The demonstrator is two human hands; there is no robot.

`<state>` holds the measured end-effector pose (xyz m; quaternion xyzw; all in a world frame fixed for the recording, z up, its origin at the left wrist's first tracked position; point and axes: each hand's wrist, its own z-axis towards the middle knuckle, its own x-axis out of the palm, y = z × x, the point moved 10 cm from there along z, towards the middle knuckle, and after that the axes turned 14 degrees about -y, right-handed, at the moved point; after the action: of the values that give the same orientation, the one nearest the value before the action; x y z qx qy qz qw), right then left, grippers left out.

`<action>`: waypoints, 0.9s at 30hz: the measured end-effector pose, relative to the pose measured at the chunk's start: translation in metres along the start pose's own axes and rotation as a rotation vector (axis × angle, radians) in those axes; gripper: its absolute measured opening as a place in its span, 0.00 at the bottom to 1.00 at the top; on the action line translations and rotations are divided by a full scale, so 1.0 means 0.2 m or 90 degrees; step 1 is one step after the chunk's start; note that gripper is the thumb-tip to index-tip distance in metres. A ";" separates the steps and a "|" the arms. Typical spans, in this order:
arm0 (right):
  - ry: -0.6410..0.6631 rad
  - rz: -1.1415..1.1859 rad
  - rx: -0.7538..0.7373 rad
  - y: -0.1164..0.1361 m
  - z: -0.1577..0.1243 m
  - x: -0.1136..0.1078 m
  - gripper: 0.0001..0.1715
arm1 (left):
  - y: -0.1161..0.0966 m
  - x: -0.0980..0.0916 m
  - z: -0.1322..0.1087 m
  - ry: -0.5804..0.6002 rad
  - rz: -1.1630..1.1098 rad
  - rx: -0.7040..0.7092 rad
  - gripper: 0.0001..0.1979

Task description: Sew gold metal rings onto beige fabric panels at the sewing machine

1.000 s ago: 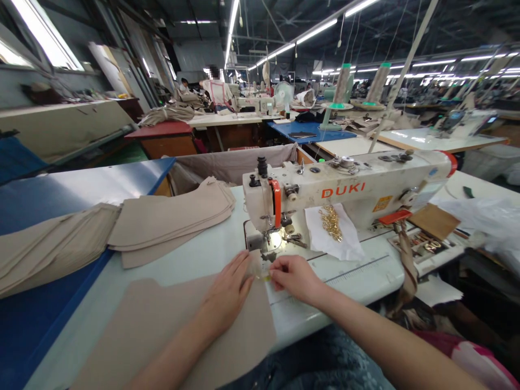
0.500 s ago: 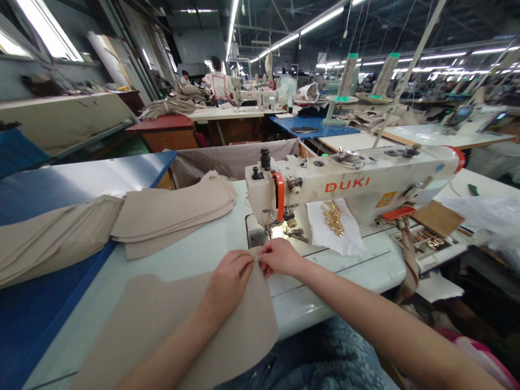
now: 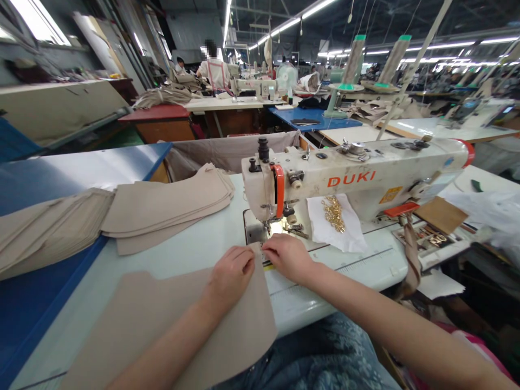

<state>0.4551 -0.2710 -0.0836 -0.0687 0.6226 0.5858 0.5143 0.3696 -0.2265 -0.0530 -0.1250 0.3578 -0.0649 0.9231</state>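
Note:
A large beige fabric panel (image 3: pixel 170 325) lies over the front of the sewing machine's table and hangs toward my lap. My left hand (image 3: pixel 232 273) is closed on its upper edge, with the fingers curled near the corner. Just right of that corner, my right hand (image 3: pixel 290 257) is closed in a pinch; whatever is between the fingertips is too small to make out. Both hands are right in front of the needle and presser foot (image 3: pixel 268 227) of the white sewing machine (image 3: pixel 317 176), where a lamp lights the plate.
Left of the machine are a stack of beige panels (image 3: pixel 166 208) and another pile (image 3: pixel 49 230) on a blue surface (image 3: pixel 24 319). Gold metal pieces (image 3: pixel 333 214) lie on white cloth (image 3: pixel 317 230) beneath the machine arm. A parts tray (image 3: pixel 430 244) is at right. A person (image 3: pixel 215 70) works farther back.
My right fingers have drawn slightly right, away from my left hand, opening a small gap at the panel's corner. My left hand stays on the panel. The view has shifted slightly.

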 end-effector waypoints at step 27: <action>-0.061 -0.220 -0.388 0.16 -0.14 0.01 0.06 | -0.02 -0.01 0.02 -0.021 -0.026 0.033 0.09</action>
<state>0.4168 -0.2826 -0.0710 -0.2956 0.3736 0.6515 0.5904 0.3706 -0.2289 -0.0480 -0.1095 0.3378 -0.0908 0.9304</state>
